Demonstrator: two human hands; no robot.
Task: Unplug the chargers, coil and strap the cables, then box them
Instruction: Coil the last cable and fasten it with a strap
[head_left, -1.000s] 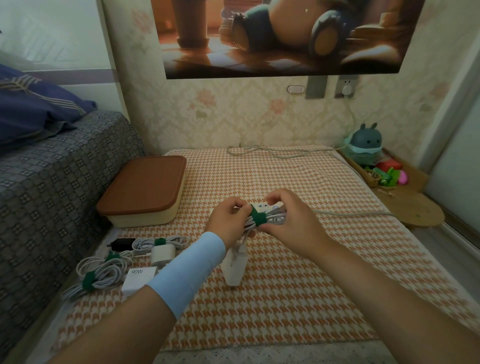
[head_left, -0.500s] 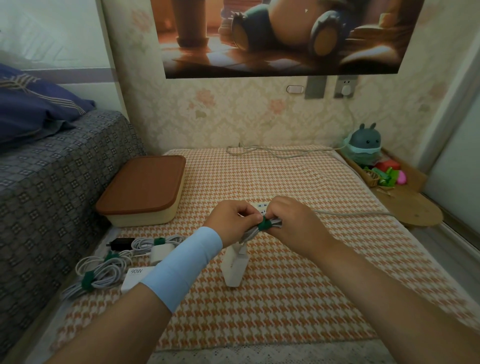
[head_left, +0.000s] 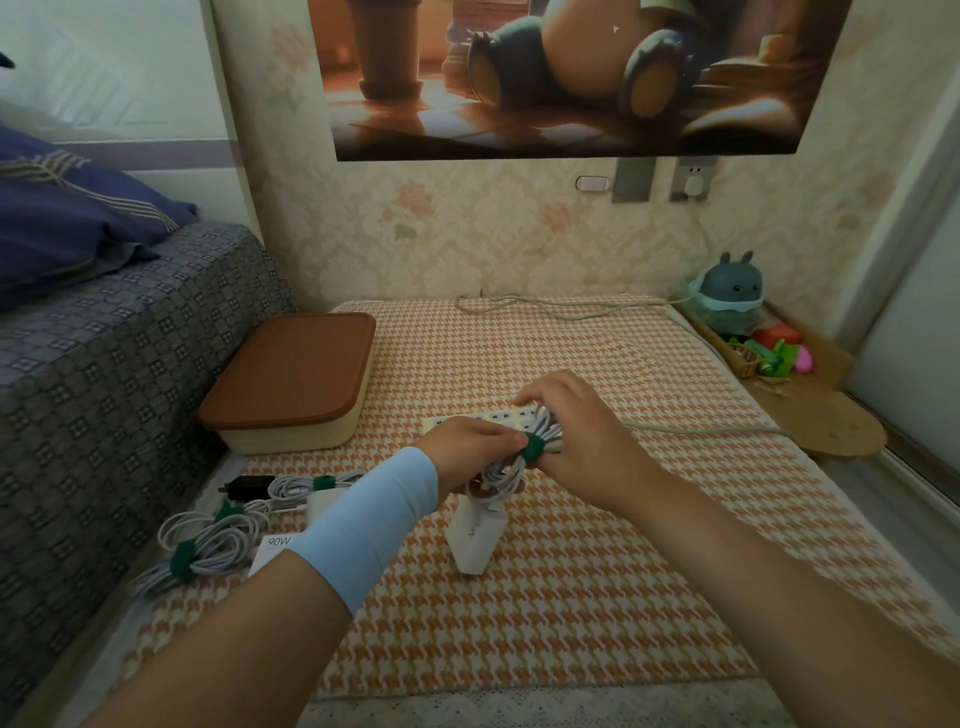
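Head view: coiled white cable bundle (head_left: 511, 467) with green fabric strap (head_left: 532, 448) is held over the orange houndstooth mat (head_left: 571, 623), with the white charger brick (head_left: 474, 535) hanging under it. Left hand (head_left: 470, 454) and right hand (head_left: 582, 436) both pinch it at the strap. Likely light, floppy and springy, so grip the strapped waist; the cream box with brown lid (head_left: 291, 379) sits closed back-left.

Back wall (head_left: 467, 234): pale floral wallpaper, cream w/ pink blooms. Large poster (head_left: 571, 78) hangs on it, warm brown tones. Below poster, R side: grey plate (head_left: 634, 179), socket (head_left: 693, 179) w/ white plug. L: bed (head_left: 104, 364) in grey-blue check cover, navy pillow (head_left: 67, 218) on top. Centre: orange-white houndstooth cloth (head_left: 571, 597), lace trim at near edge. R: low wooden stand (head_left: 841, 431), pale panel (head_left: 914, 312) behind. Light soft, diffuse.
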